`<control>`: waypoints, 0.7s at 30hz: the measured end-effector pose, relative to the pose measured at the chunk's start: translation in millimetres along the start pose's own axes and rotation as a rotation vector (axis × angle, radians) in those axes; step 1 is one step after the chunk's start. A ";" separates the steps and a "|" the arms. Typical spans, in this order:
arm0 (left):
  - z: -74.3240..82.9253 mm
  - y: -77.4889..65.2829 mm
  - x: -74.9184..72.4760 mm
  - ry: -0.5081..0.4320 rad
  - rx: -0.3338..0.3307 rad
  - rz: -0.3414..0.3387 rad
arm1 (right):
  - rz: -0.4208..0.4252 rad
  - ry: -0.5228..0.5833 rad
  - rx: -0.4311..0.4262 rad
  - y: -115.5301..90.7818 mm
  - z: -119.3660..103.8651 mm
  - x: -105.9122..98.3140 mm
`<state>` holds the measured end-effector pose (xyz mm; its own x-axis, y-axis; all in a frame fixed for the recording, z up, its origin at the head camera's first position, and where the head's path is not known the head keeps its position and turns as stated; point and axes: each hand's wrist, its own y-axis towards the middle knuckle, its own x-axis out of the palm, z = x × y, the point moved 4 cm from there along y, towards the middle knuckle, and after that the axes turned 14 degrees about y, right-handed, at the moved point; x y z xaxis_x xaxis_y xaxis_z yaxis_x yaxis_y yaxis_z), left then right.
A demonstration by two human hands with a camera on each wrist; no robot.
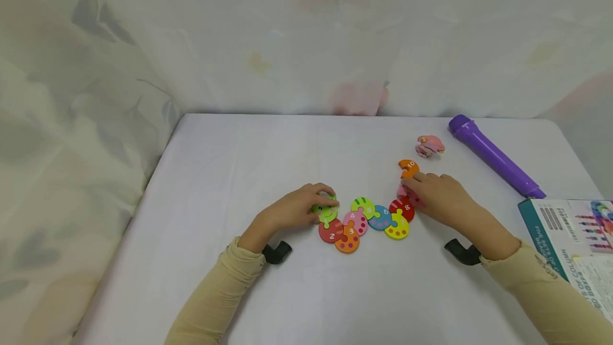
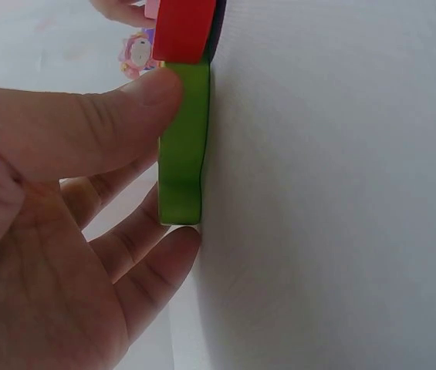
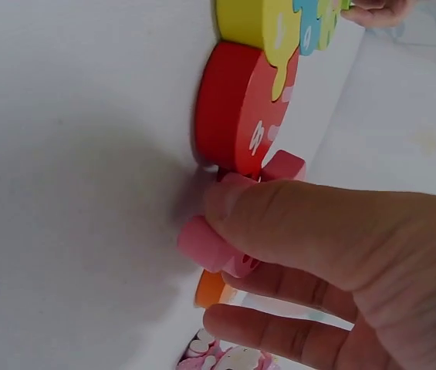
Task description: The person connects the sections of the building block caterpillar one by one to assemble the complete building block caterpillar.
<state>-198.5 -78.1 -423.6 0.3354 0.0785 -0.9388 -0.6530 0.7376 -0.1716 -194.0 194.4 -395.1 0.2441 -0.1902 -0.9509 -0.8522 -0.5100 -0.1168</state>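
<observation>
A caterpillar of numbered wooden puzzle pieces lies across the white table. At its left end my left hand (image 1: 294,207) holds the green face piece (image 1: 326,214), thumb on the near edge and fingers around the other side. Red piece 2 (image 1: 330,232) joins that face, and orange, pink, green, blue and yellow pieces follow in a zigzag up to red piece 8 (image 1: 402,210). Beyond it my right hand (image 1: 442,196) pinches a pink piece (image 3: 204,245), which looks tilted beside the red one; its number is hidden. Orange piece 10 (image 1: 409,167) lies just past those fingers.
A small pink figurine (image 1: 430,145) sits behind the orange piece. To its right lies a purple microphone-shaped stick (image 1: 495,156), slanting toward a printed box (image 1: 551,233) at the right edge. A patterned cloth (image 1: 287,41) hangs behind the table.
</observation>
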 end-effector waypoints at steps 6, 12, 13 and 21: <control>-0.6 0.2 -0.2 -0.002 0.002 0.001 | 0.009 -0.025 -0.004 1.9 -1.9 -0.4; 0.5 -0.3 -1.9 -0.006 0.001 -0.004 | 0.015 -0.086 -0.009 2.8 -5.2 2.1; 0.5 -0.3 -2.1 -0.004 0.000 -0.005 | 0.016 -0.100 -0.013 2.9 -6.0 2.3; 0.5 -0.2 -2.5 -0.002 -0.002 -0.006 | 0.018 -0.192 -0.037 -0.9 -14.4 1.0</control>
<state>-198.9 -78.1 -421.1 0.3401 0.0755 -0.9374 -0.6524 0.7368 -0.1774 -186.3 182.6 -391.8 0.1336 -0.0380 -0.9903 -0.8372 -0.5390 -0.0922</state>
